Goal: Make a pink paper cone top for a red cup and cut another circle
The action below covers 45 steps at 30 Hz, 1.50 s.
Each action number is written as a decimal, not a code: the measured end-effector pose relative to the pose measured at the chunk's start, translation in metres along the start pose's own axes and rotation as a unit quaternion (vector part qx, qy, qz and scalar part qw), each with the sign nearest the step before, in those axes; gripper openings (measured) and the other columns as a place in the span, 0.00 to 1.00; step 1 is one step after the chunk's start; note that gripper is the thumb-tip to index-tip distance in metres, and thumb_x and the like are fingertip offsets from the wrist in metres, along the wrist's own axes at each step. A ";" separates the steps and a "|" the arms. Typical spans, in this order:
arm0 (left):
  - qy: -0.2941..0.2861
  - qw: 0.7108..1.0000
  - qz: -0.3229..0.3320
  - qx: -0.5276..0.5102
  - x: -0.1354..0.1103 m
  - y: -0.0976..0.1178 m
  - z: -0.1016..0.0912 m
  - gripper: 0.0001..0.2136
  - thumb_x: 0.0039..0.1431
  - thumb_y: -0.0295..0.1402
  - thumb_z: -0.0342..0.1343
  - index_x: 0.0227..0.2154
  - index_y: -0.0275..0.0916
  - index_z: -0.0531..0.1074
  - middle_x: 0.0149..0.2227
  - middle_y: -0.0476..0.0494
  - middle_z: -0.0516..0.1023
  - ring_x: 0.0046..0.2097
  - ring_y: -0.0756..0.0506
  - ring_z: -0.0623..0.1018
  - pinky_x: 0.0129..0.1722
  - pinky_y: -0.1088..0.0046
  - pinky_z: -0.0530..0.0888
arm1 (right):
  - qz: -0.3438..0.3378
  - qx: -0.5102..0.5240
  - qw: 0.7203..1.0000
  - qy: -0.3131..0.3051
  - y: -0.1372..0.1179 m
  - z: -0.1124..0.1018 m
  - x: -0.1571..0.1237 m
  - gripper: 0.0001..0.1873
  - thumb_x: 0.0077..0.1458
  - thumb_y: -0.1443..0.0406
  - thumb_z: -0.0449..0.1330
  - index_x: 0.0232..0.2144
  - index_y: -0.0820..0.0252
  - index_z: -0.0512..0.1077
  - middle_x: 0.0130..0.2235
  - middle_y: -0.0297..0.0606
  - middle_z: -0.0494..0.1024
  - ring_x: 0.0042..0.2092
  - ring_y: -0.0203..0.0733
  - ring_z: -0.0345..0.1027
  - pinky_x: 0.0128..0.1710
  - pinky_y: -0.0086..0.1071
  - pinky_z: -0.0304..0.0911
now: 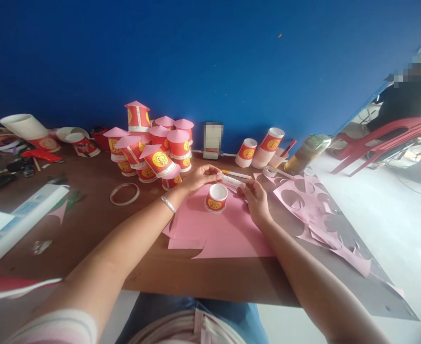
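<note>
forearms [139,234] slanted inward over the brown tabletop [160,274]; the left hand [201,176] and right hand [255,196] each pinched an end of a thin whitish printed strip [231,181] between thumb and fingers. just on its near side, a short red-and-white paper cup [215,204] with a yellow emblem stood upright on flat pink paper sheets [232,234]. pink-topped cups [158,160] were stacked at left before a blue wall [210,62]; curved pink offcuts [318,215] lay at right.
</note>
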<state>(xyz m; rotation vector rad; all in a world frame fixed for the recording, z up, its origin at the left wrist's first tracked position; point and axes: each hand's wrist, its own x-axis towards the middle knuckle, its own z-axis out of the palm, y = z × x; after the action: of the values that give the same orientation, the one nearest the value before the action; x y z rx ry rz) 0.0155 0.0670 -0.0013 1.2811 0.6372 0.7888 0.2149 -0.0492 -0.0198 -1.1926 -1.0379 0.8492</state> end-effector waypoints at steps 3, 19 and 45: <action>-0.001 1.000 0.007 0.023 0.001 -0.002 -0.003 0.23 0.44 0.44 0.78 0.38 0.36 0.78 0.38 0.46 0.81 0.41 0.47 0.79 0.50 0.64 0.75 | -0.004 0.007 1.000 -0.003 0.000 0.000 0.000 0.22 0.54 0.45 0.70 0.36 0.54 0.72 0.31 0.31 0.79 0.31 0.39 0.76 0.38 0.39 0.77; -0.008 0.995 0.023 0.096 -0.005 0.000 -0.002 0.23 0.40 0.47 0.78 0.34 0.36 0.78 0.36 0.45 0.82 0.40 0.46 0.79 0.48 0.64 0.74 | -0.038 -0.076 0.996 -0.020 0.005 -0.002 -0.003 0.23 0.56 0.44 0.69 0.39 0.56 0.75 0.30 0.33 0.81 0.30 0.41 0.77 0.37 0.38 0.73; -0.053 0.836 0.012 0.545 -0.135 0.065 -0.049 0.07 0.54 0.32 0.61 0.36 0.45 0.81 0.40 0.47 0.83 0.38 0.44 0.80 0.39 0.70 0.74 | -0.261 -0.564 0.780 -0.072 0.025 -0.015 -0.006 0.09 0.68 0.63 0.56 0.45 0.56 0.76 0.47 0.47 0.80 0.47 0.54 0.70 0.46 0.44 0.67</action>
<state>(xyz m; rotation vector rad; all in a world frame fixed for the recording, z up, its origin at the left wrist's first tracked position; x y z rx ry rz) -0.1134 -0.0073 0.0520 2.3527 1.0403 0.3157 0.2276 -0.0554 -0.0463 -1.6620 -2.0127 -0.2487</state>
